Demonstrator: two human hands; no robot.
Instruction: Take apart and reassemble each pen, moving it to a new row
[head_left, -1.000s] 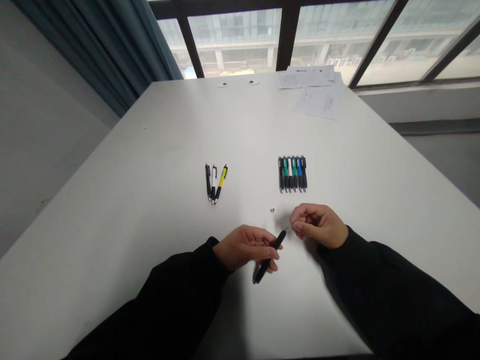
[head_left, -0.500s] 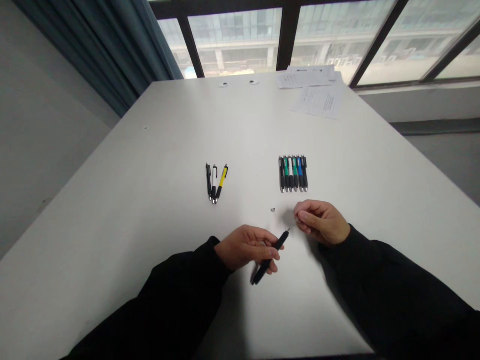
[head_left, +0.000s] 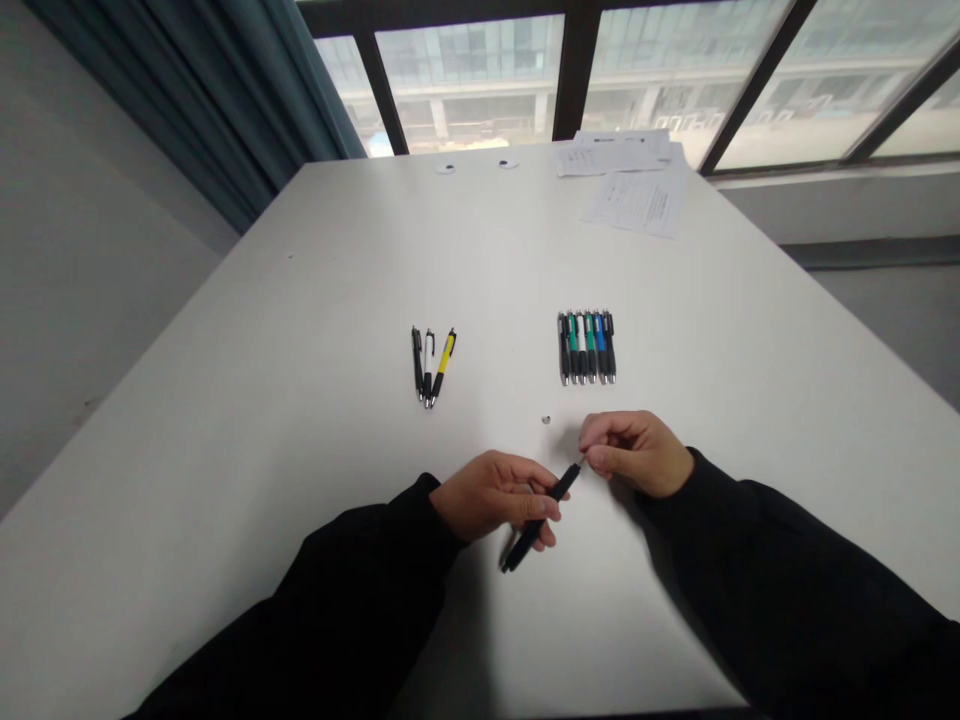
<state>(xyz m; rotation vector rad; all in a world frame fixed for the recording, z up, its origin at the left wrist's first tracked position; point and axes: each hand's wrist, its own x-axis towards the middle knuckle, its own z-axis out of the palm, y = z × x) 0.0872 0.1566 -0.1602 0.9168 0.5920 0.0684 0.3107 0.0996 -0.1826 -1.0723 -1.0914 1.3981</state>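
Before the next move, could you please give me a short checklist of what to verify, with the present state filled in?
1. Left hand has a grip on the held pen: ok.
2. Right hand is at the held pen's thin tip: ok.
3. Right fingertips pinch something: cannot tell, too small to make out.
4. Small piece is picked up: not ok, it lies loose on the table.
5. Three pens are apart from both hands: ok.
6. Row of six pens is apart from both hands: ok.
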